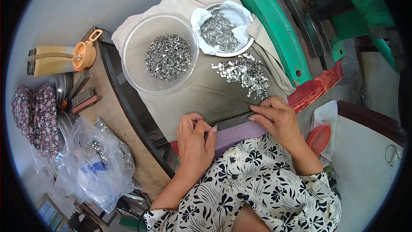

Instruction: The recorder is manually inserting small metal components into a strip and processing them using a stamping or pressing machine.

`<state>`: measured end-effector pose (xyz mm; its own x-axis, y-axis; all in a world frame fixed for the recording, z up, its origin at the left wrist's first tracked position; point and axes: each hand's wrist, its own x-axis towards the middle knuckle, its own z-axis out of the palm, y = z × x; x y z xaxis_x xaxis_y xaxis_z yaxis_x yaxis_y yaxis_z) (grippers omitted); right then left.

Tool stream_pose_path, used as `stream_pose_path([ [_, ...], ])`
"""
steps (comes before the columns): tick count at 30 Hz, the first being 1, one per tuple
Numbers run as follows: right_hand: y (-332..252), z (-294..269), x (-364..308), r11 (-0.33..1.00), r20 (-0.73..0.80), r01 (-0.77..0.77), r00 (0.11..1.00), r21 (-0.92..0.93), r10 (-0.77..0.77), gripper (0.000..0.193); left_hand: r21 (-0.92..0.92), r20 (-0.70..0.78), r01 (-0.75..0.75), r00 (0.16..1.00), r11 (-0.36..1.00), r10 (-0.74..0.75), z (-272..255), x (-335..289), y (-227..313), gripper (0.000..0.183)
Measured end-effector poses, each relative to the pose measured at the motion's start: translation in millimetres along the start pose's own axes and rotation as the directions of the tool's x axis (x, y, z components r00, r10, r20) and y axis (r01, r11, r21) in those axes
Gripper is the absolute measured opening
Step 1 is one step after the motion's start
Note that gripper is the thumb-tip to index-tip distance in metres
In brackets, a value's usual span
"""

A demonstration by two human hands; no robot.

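Observation:
A narrow dark strip (pixel 233 117) with a row of small light dots along it lies between my hands at the near edge of the cloth-covered table. My left hand (pixel 195 139) is closed on its left end, with thumb and fingers pinched. At the other end, my right hand (pixel 277 119) pinches the strip between thumb and fingers. A loose pile of small flat silver metal pieces (pixel 246 75) lies just beyond my right hand. A few tiny pins are scattered on the cloth past the strip.
A clear round tub (pixel 127 62) holds many small metal parts. Beside it, a bowl (pixel 246 45) lined with white material holds thin metal pins. A green machine (pixel 274 30) stands at the right. Plastic bags (pixel 92 167) and an orange-lidded container (pixel 85 55) are on the left.

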<state>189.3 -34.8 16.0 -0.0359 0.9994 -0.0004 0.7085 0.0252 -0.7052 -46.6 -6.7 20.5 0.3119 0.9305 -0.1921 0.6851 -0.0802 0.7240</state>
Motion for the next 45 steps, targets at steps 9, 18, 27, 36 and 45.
stream_pose_path([
  [9,21,9,-12,0.979,-0.090,0.192,0.979,0.072,-0.186,0.024,-0.054,-0.022,-0.057,0.998,0.997,0.056,4,-9,-12,0.027],
  [18,29,3,-8,0.926,0.004,0.377,0.926,-0.004,-0.377,0.029,0.061,-0.045,-0.326,0.943,0.944,0.328,5,-13,-25,0.030],
  [27,18,-43,-17,0.922,-0.193,0.329,0.910,-0.202,-0.367,0.028,0.048,-0.027,-0.545,0.837,0.837,0.547,-15,36,30,0.032],
  [36,33,-120,-12,0.958,-0.664,-0.039,0.729,-0.283,-0.166,0.028,-0.132,0.058,-0.870,0.471,0.475,0.880,15,187,157,0.026],
  [45,49,-121,-22,0.979,-0.713,-0.170,0.700,-0.115,0.038,0.022,0.005,0.238,-0.946,0.315,0.324,0.919,50,216,194,0.021],
])
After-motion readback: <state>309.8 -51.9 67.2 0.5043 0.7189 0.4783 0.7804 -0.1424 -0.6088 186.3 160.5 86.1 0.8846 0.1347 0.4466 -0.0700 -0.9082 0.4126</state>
